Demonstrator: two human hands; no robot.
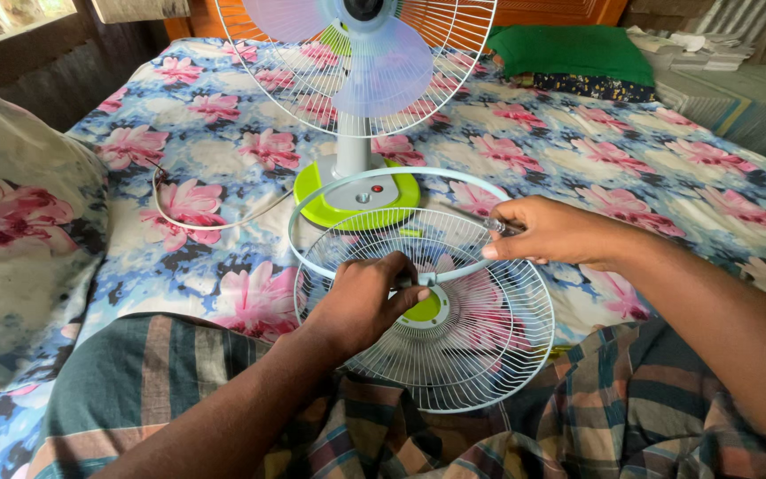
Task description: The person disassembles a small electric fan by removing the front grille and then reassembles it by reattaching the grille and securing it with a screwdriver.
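The left hand (pixel 363 297) grips a pale blue plastic ring (pixel 312 204) at centre frame; the right hand (pixel 553 232) pinches a thin screwdriver (pixel 480 221) above the round white wire fan guard (pixel 480 355).

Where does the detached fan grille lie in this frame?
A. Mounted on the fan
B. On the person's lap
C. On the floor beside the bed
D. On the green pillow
B: the grille rests on the checked cloth over the person's legs, under the left hand, while the fan stands behind it on the bed with its blades uncovered at the front.
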